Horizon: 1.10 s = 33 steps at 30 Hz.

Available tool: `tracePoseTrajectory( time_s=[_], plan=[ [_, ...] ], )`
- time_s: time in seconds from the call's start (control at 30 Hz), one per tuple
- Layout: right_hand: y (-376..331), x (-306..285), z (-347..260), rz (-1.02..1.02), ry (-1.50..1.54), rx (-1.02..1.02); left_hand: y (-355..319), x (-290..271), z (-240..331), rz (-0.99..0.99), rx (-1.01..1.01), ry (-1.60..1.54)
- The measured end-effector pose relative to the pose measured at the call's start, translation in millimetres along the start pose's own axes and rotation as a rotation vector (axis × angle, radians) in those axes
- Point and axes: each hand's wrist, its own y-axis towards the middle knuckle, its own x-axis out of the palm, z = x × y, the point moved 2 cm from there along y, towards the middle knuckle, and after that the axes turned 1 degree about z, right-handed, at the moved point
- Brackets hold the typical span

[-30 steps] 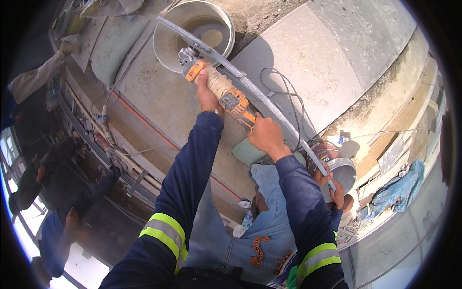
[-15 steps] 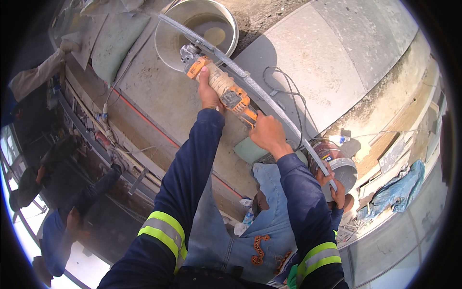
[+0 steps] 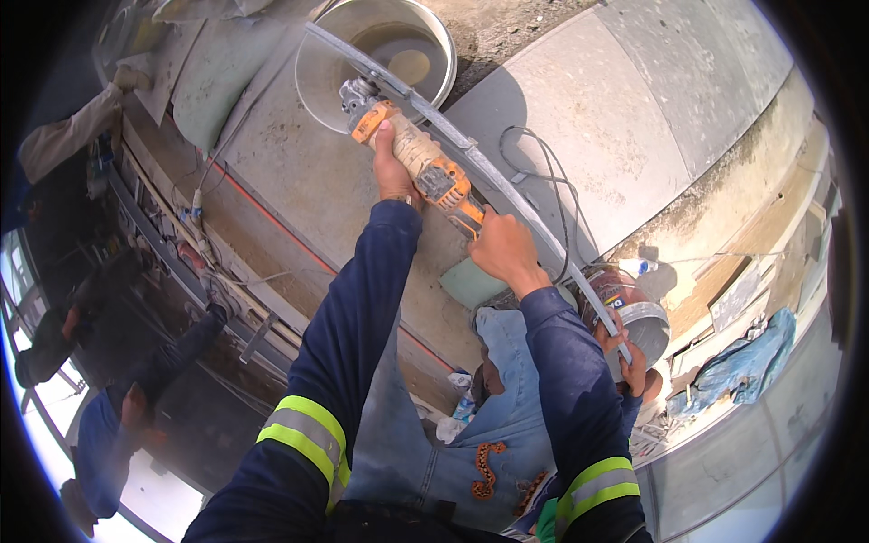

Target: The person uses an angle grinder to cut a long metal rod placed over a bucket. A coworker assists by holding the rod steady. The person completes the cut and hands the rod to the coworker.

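An orange, dust-coated angle grinder (image 3: pixel 418 161) is held in both my hands, its metal head pointing to the upper left. My left hand (image 3: pixel 393 169) is closed around the front of its body. Around the rear handle my right hand (image 3: pixel 509 252) is wrapped. A long grey strip (image 3: pixel 507 179) runs slantwise beside the tool, close to its head. Whether the disc touches the strip I cannot make out. At the strip's near end, another person's hands (image 3: pixel 635 366) grip it. Beneath the grinder head and the strip's far end stands a pale bucket (image 3: pixel 447 54) with murky liquid inside.
Large grey slabs (image 3: pixel 579 100) lie at the right, with a dark cable (image 3: pixel 554 167) looped over them. A second bucket (image 3: pixel 650 328) stands by the other person's hands. Blue cloth (image 3: pixel 742 360) lies farther right. Dark reflective glass (image 3: pixel 190 389) borders the left.
The bucket and the strip appear slightly farther right in view. My two-handed hold on the grinder is the same.
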Motion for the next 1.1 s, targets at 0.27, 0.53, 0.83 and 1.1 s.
tracePoseTrajectory(
  time_s=[0.27,0.53,0.83,1.1],
  plan=[
    [2.3,-5.2,-7.6,-0.003,0.011,-0.003,5.4,0.0,4.0,-0.018,0.018,-0.015],
    [5.7,-3.3,-7.5,0.01,0.003,-0.012,8.0,1.3,5.0,-0.002,0.003,-0.027],
    [7.6,1.6,-4.0,0.022,0.009,-0.019,10.9,-1.4,4.7,-0.005,0.008,-0.036],
    [2.5,-0.4,-0.9,0.001,0.0,-0.006,3.5,0.1,0.6,0.005,0.016,-0.031]
  ],
)
